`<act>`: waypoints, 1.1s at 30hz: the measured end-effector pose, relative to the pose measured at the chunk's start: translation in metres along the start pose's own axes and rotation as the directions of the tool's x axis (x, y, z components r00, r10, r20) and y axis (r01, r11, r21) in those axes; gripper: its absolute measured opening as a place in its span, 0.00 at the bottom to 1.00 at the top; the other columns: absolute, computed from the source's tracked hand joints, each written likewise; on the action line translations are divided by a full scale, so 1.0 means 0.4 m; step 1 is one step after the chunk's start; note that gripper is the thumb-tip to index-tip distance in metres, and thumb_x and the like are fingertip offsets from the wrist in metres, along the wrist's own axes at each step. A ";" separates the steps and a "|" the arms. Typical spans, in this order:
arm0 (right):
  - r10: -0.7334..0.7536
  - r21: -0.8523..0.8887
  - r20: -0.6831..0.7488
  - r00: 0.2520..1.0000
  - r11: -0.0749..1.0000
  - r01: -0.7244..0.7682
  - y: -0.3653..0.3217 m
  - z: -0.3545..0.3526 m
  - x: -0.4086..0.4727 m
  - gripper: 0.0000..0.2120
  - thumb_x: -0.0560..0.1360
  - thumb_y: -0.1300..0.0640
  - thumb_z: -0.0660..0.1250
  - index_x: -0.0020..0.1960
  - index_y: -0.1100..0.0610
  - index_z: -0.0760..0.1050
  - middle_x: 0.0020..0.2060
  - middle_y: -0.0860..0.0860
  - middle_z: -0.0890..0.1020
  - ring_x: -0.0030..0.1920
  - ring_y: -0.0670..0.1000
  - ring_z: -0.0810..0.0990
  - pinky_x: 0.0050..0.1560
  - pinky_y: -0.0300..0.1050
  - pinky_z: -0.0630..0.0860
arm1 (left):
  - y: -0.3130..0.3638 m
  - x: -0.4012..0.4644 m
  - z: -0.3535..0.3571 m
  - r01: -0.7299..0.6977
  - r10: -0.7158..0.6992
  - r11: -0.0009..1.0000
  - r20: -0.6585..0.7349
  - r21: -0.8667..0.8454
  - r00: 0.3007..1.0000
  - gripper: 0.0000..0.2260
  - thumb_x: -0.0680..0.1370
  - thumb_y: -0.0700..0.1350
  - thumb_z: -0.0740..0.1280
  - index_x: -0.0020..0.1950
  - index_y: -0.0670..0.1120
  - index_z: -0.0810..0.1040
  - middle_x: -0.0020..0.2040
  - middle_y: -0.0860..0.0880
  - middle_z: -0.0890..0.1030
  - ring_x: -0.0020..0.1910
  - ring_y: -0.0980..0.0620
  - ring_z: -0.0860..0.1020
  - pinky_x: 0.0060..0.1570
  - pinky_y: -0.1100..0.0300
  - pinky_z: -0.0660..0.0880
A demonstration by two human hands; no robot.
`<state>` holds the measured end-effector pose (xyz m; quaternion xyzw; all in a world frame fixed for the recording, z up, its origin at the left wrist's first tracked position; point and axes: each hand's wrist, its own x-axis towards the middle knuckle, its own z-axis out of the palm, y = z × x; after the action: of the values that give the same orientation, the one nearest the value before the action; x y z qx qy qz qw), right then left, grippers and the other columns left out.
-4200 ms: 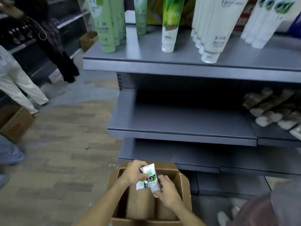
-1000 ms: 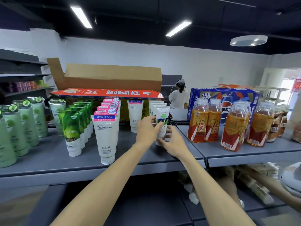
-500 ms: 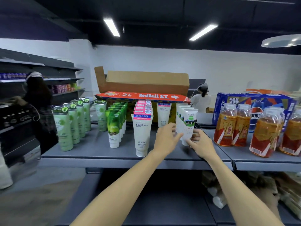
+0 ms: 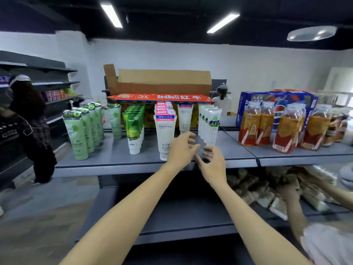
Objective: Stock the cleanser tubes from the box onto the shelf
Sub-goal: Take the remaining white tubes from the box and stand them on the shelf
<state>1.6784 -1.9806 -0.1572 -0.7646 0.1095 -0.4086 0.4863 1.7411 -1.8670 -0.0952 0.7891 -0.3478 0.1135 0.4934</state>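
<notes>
A row of white cleanser tubes with green and black labels (image 4: 211, 125) stands cap-down on the grey top shelf (image 4: 118, 159), the front one nearest me. My left hand (image 4: 181, 149) and my right hand (image 4: 213, 163) hover just in front of that row, fingers loosely curled, holding nothing and apart from the tubes. The box is out of view.
To the left stand white Facial tubes (image 4: 165, 134), green tubes (image 4: 133, 129) and pale green bottles (image 4: 76, 133). Orange drink bottles (image 4: 248, 127) fill the shelf to the right. A RedBull carton (image 4: 162, 88) sits behind. Another person's hand (image 4: 288, 192) reaches into the lower shelf; a person (image 4: 28, 121) stands left.
Both hands have let go of the front white tube and drawn back toward me. The tube now stands on its own in the row.
</notes>
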 end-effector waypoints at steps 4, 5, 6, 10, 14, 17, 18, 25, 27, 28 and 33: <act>0.083 0.133 -0.039 0.996 0.988 -0.077 0.016 0.010 -0.139 0.12 0.73 0.57 0.76 0.53 0.52 0.76 0.51 0.46 0.82 0.53 0.42 0.82 0.53 0.35 0.79 | -0.034 -0.078 -0.008 -0.021 0.021 1.000 0.019 -0.011 1.000 0.16 0.77 0.44 0.71 0.64 0.44 0.76 0.54 0.48 0.81 0.48 0.54 0.81 0.51 0.61 0.79; 0.110 0.126 -0.031 0.993 0.986 -0.105 0.029 0.011 -0.174 0.11 0.74 0.58 0.75 0.53 0.52 0.77 0.49 0.47 0.82 0.51 0.42 0.83 0.50 0.33 0.79 | -0.045 -0.097 -0.011 -0.027 0.027 1.000 0.035 0.000 0.999 0.16 0.77 0.44 0.72 0.64 0.44 0.77 0.54 0.47 0.82 0.48 0.53 0.81 0.52 0.59 0.80; 0.138 0.103 -0.011 0.990 0.985 -0.136 0.045 0.013 -0.208 0.10 0.75 0.59 0.74 0.54 0.53 0.77 0.49 0.47 0.82 0.50 0.42 0.83 0.48 0.32 0.79 | -0.058 -0.115 -0.013 -0.028 0.027 1.000 0.051 0.006 0.998 0.16 0.77 0.44 0.72 0.63 0.44 0.77 0.54 0.47 0.82 0.48 0.53 0.82 0.54 0.57 0.80; 0.244 -0.061 0.109 0.964 0.969 -0.239 0.111 0.023 -0.326 0.14 0.75 0.54 0.74 0.58 0.50 0.75 0.51 0.45 0.81 0.51 0.39 0.80 0.44 0.28 0.77 | -0.091 -0.173 -0.024 -0.002 0.003 1.000 0.080 -0.015 0.997 0.15 0.77 0.44 0.73 0.62 0.45 0.77 0.52 0.48 0.82 0.47 0.55 0.82 0.55 0.58 0.79; 0.313 -0.162 0.175 0.933 0.944 -0.286 0.139 0.037 -0.401 0.16 0.75 0.52 0.74 0.60 0.50 0.73 0.52 0.44 0.79 0.51 0.38 0.78 0.42 0.26 0.75 | -0.126 -0.228 -0.038 0.036 -0.034 0.999 0.095 -0.023 0.995 0.14 0.76 0.44 0.73 0.60 0.45 0.79 0.50 0.50 0.82 0.42 0.59 0.81 0.51 0.63 0.79; 0.343 -0.191 0.213 0.915 0.933 -0.306 0.148 0.055 -0.454 0.18 0.75 0.51 0.74 0.61 0.51 0.73 0.51 0.43 0.79 0.51 0.39 0.78 0.44 0.28 0.74 | -0.163 -0.278 -0.052 0.072 -0.068 0.997 0.132 -0.023 0.989 0.14 0.76 0.46 0.74 0.60 0.47 0.79 0.49 0.51 0.82 0.42 0.59 0.81 0.49 0.65 0.79; 0.353 -0.204 0.227 0.908 0.928 -0.310 0.154 0.064 -0.472 0.18 0.74 0.51 0.74 0.61 0.51 0.73 0.51 0.43 0.79 0.50 0.39 0.79 0.44 0.28 0.74 | -0.177 -0.297 -0.058 0.088 -0.083 0.996 0.157 -0.022 0.984 0.14 0.76 0.46 0.74 0.60 0.47 0.79 0.49 0.51 0.83 0.43 0.58 0.81 0.48 0.65 0.79; 0.437 -0.245 0.272 0.857 0.893 -0.378 0.189 0.135 -0.642 0.19 0.74 0.53 0.75 0.61 0.53 0.74 0.52 0.46 0.80 0.48 0.39 0.80 0.41 0.30 0.76 | -0.304 -0.474 -0.101 0.246 -0.237 0.969 0.253 -0.003 0.938 0.14 0.76 0.47 0.73 0.61 0.46 0.79 0.48 0.51 0.84 0.42 0.58 0.83 0.44 0.61 0.82; 0.466 -0.269 0.297 0.833 0.878 -0.395 0.218 0.157 -0.705 0.18 0.74 0.53 0.75 0.61 0.53 0.74 0.51 0.46 0.80 0.47 0.39 0.81 0.39 0.31 0.77 | -0.366 -0.544 -0.103 0.294 -0.286 0.956 0.257 0.009 0.923 0.14 0.77 0.47 0.73 0.61 0.45 0.79 0.46 0.50 0.85 0.41 0.56 0.83 0.43 0.57 0.83; 0.487 -0.296 0.315 0.815 0.866 -0.403 0.235 0.166 -0.741 0.18 0.74 0.53 0.75 0.61 0.53 0.74 0.51 0.47 0.80 0.46 0.39 0.81 0.40 0.32 0.78 | -0.401 -0.587 -0.100 0.332 -0.324 0.943 0.269 0.018 0.907 0.14 0.77 0.46 0.73 0.61 0.44 0.79 0.44 0.50 0.85 0.40 0.54 0.84 0.42 0.54 0.83; 0.586 -0.450 0.435 0.684 0.799 -0.399 0.333 0.209 -0.880 0.19 0.72 0.54 0.76 0.60 0.56 0.74 0.51 0.51 0.81 0.43 0.42 0.82 0.42 0.29 0.76 | -0.567 -0.812 -0.104 0.598 -0.590 0.798 0.310 0.082 0.745 0.12 0.73 0.44 0.75 0.54 0.43 0.80 0.40 0.48 0.86 0.36 0.55 0.82 0.48 0.56 0.81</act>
<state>1.5439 -1.7941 -0.4666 -0.8575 0.2327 0.0027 0.4588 1.6600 -1.6279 -0.4030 0.8605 -0.1552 -0.1826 0.4495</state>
